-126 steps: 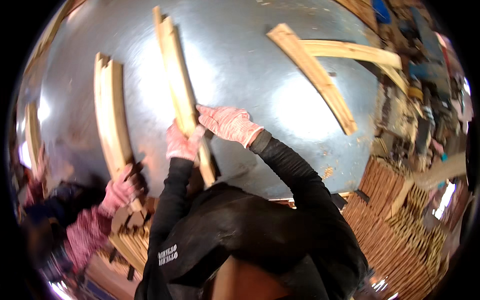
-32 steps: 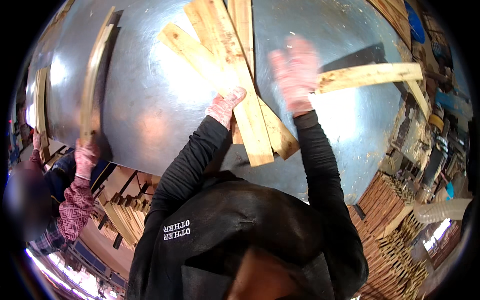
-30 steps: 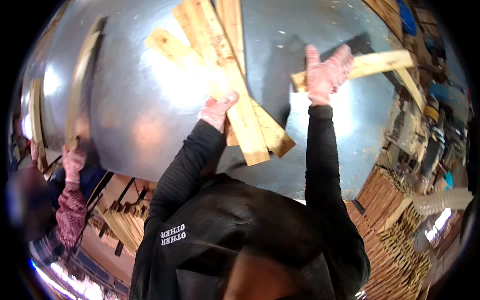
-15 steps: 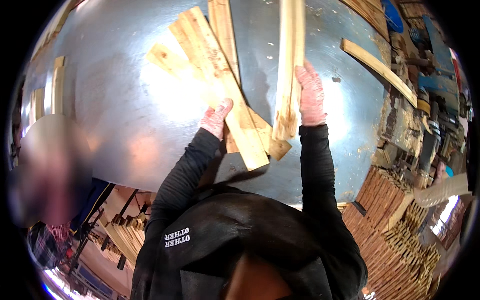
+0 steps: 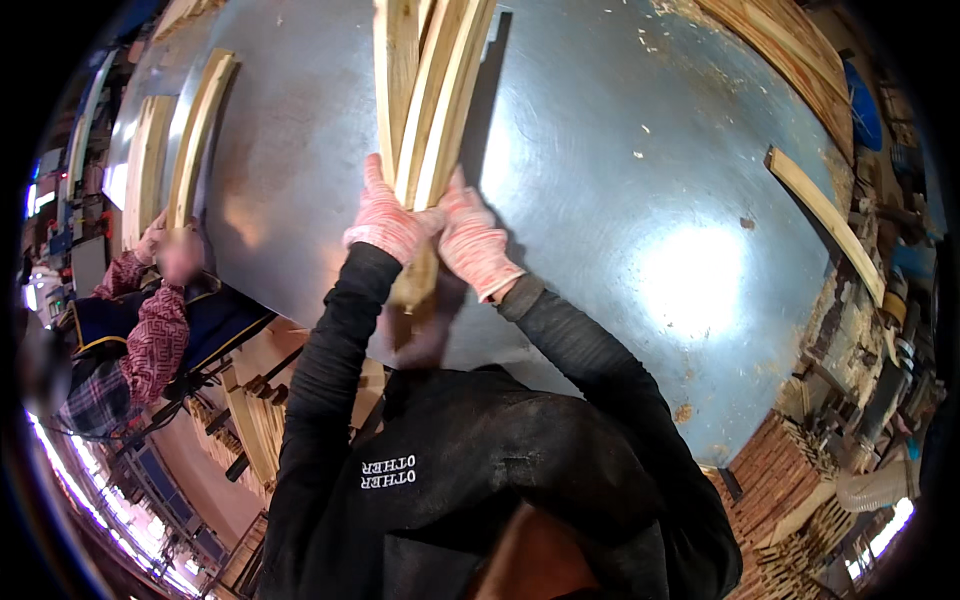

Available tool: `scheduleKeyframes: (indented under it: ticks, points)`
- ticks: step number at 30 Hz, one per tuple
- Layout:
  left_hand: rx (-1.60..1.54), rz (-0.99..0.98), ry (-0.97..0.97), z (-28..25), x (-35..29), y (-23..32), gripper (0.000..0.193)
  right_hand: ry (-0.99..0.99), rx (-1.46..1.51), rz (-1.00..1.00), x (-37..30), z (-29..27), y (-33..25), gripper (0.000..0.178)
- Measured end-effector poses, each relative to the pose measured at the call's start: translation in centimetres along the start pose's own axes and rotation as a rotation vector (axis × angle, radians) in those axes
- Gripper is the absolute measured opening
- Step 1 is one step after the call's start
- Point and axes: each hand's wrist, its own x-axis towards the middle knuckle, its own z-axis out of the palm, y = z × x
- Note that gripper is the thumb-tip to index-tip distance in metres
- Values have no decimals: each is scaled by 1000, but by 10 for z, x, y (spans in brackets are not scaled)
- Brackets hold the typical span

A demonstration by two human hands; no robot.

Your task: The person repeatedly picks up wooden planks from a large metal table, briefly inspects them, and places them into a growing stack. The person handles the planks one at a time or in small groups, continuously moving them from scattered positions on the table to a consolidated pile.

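Both my hands, in pink-and-white knit gloves, grip one bundle of pale wooden boards [image 5: 432, 110]. The boards stand on edge, fanned slightly apart at the far end and pressed together near me. My left hand [image 5: 388, 222] is closed around the left side of the bundle, its thumb reaching across the boards. On the right side my right hand [image 5: 472, 235] wraps the bundle, fingers partly hidden behind it. The boards' near ends stick out below my hands and are blurred. Beneath lies a grey metal tabletop [image 5: 590, 200].
At the left a co-worker's hands [image 5: 175, 250] are by two wooden strips [image 5: 195, 140]. A single strip [image 5: 828, 222] lies along the table's right edge. Stacked boards [image 5: 785, 480] stand at lower right, a wood pile [image 5: 790, 50] at far right. More boards [image 5: 250, 420] rest below left.
The boards that lay loose and crossed are now gathered into one upright bundle. My right hand came left to join my left hand. My view turned, shifting the tabletop; the co-worker's hands now show.
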Motion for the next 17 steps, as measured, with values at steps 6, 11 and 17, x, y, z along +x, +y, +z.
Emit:
scheduleKeyframes:
  ticks: [6, 11, 17]
  points:
    - [834, 29, 137, 5, -7, -37, 119, -266, -97, -128, 24, -41, 5, 50]
    - [621, 302, 319, -3, -1, -68, 100, 56, -413, 9, 27, -166, 121, 52]
    - [194, 42, 134, -78, -1, -64, 80, 311, -1338, -102, 39, -365, 204, 82]
